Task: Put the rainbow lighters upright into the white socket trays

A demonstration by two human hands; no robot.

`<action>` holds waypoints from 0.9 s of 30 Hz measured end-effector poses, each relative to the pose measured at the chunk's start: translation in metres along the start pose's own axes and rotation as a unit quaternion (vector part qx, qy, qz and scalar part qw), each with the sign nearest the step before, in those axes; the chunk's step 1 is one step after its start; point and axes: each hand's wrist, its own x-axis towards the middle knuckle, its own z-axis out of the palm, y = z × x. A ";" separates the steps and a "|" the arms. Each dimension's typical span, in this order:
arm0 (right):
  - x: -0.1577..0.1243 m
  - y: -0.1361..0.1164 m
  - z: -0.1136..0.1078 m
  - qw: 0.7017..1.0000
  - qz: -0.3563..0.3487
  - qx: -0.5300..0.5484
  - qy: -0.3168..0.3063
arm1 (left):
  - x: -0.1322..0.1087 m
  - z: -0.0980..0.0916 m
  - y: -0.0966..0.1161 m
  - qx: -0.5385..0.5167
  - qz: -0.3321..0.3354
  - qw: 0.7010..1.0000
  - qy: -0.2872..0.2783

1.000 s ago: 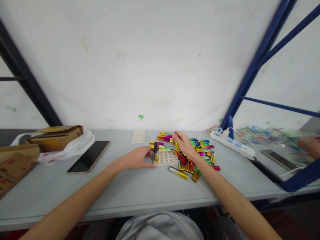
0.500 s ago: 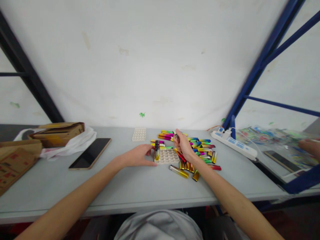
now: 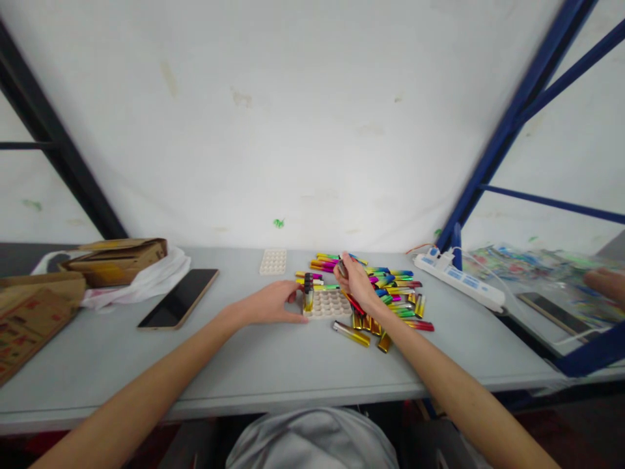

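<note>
A cream tray with rows of round holes (image 3: 332, 305) lies on the table, and a short row of upright lighters (image 3: 308, 298) with dark tops stands at its left end. My left hand (image 3: 276, 303) grips that end, its thumb along the front corner and its fingers bent behind. Over the tray's right back side, my right hand (image 3: 359, 286) is closed around a lighter (image 3: 342, 267), of which only a dark, shiny end shows between the fingers. Shiny multicoloured lighters (image 3: 400, 293) lie heaped to the right and behind. One yellow lighter (image 3: 351, 333) lies in front of the tray.
A second holed tray (image 3: 273, 262) lies near the wall. To the left are a phone (image 3: 178, 298), a white plastic bag (image 3: 170, 267) and cardboard boxes (image 3: 117, 264). A power strip (image 3: 459, 281) lies at right, beyond which another person's hand (image 3: 605, 285) shows beside a blue frame (image 3: 488, 156).
Both hands keep nearly the same pose. My right hand has tilted slightly with the lighter in it. The whole view has shifted a little.
</note>
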 end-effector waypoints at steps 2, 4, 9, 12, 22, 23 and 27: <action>-0.002 -0.003 -0.002 0.999 -0.001 0.039 0.017 | 0.000 0.000 0.000 0.001 -0.002 1.000 -0.002; -0.004 -0.009 -0.004 0.999 -0.031 0.025 0.017 | 0.000 -0.001 0.001 -0.003 0.000 1.000 -0.003; -0.012 -0.028 -0.007 0.979 -0.166 -0.118 0.004 | -0.001 -0.001 0.002 -0.010 0.004 1.000 0.008; -0.015 -0.034 -0.006 0.965 -0.202 -0.160 -0.044 | -0.001 0.000 0.001 -0.012 0.010 1.000 0.015; -0.020 -0.030 0.001 0.961 -0.167 -0.186 -0.121 | 0.001 0.000 0.001 -0.001 0.009 1.000 0.009; -0.020 -0.029 0.002 0.959 -0.167 -0.189 -0.129 | 0.001 0.000 0.001 -0.005 0.011 1.000 0.009; -0.019 -0.027 0.007 0.951 -0.179 -0.210 -0.140 | 0.000 -0.001 0.002 -0.009 0.013 1.000 0.007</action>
